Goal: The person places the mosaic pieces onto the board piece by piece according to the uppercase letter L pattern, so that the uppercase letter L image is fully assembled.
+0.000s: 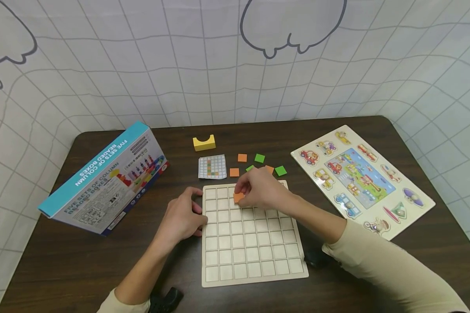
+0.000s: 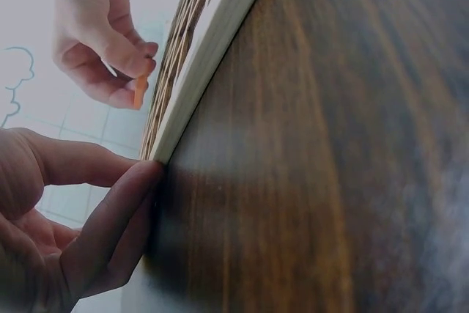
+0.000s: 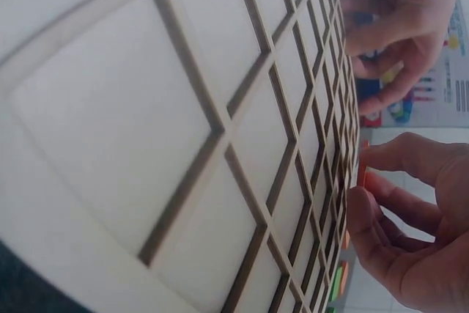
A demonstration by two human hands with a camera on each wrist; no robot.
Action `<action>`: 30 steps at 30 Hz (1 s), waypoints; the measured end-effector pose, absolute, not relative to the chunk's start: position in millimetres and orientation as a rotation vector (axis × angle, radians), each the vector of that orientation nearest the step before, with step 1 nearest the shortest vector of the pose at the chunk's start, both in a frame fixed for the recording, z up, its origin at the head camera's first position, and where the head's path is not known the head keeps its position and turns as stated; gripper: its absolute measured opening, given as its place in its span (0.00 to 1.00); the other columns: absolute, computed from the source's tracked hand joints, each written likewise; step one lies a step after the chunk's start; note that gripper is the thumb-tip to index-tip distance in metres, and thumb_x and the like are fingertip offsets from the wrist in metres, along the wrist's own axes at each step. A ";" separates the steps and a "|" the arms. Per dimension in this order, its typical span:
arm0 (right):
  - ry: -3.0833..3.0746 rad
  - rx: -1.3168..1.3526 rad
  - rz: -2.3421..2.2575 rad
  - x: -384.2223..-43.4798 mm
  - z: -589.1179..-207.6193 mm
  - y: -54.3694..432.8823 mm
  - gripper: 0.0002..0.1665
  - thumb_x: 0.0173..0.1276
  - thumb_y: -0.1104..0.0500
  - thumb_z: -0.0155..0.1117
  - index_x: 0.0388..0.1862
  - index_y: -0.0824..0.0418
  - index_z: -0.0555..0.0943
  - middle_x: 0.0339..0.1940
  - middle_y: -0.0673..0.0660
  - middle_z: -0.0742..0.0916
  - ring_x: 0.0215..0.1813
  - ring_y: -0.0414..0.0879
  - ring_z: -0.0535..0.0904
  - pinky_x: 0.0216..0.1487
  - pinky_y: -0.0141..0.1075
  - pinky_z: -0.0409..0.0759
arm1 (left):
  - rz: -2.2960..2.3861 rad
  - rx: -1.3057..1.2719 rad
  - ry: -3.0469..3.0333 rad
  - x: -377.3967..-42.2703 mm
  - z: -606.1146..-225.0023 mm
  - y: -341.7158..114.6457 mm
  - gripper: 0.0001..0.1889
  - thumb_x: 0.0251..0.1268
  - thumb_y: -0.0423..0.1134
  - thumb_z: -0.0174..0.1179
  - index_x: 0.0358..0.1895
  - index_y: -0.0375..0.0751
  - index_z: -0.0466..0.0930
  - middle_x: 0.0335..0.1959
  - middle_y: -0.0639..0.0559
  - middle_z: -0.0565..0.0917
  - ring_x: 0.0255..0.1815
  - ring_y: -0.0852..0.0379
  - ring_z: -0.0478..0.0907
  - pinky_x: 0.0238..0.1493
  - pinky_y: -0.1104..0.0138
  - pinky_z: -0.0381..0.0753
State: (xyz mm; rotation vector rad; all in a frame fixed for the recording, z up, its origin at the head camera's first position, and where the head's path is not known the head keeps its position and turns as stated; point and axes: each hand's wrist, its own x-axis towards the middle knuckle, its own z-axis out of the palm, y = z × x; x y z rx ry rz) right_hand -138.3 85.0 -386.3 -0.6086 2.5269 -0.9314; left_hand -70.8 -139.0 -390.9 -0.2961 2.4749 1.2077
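Note:
A pale wooden grid board (image 1: 241, 254) lies on the dark table, its square recesses bare where they show. The right hand (image 1: 263, 190) pinches an orange square tile (image 1: 238, 198) between thumb and finger, over the board's upper rows. In the left wrist view that tile (image 2: 139, 91) is seen edge-on. At the board's left edge, the left hand (image 1: 183, 216) rests with thumb and fingertips touching the rim; in its wrist view the left hand (image 2: 80, 218) has its fingertips against the board's side. Behind the board are loose orange tiles (image 1: 234, 172) and green tiles (image 1: 280, 171), some partly hidden by the right hand.
A small card with a coloured grid pattern (image 1: 212, 167) lies behind the board, and a yellow arch block (image 1: 204, 143) sits farther back. To the left stands a blue and white box (image 1: 109, 182). A picture puzzle board (image 1: 360, 182) lies to the right.

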 end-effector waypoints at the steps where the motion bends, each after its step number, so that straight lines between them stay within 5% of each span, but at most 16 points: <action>1: 2.530 -0.620 -0.928 -137.8 -386.6 83.9 0.11 0.52 0.65 0.80 0.35 0.59 0.90 0.28 0.49 0.87 0.35 0.41 0.80 0.37 0.32 0.82 | 1.206 -0.298 2.475 -71.0 -390.9 -138.9 0.34 0.57 0.25 0.68 0.69 0.40 0.69 0.42 0.40 0.77 0.22 0.53 0.82 0.21 0.64 0.88; 30: 2.627 -0.726 -0.840 -126.6 -393.7 73.1 0.09 0.53 0.65 0.76 0.36 0.58 0.89 0.31 0.51 0.87 0.36 0.41 0.78 0.38 0.33 0.81 | 1.249 -0.281 2.460 -70.5 -392.1 -140.6 0.35 0.56 0.24 0.67 0.70 0.38 0.70 0.41 0.39 0.77 0.21 0.54 0.83 0.21 0.62 0.89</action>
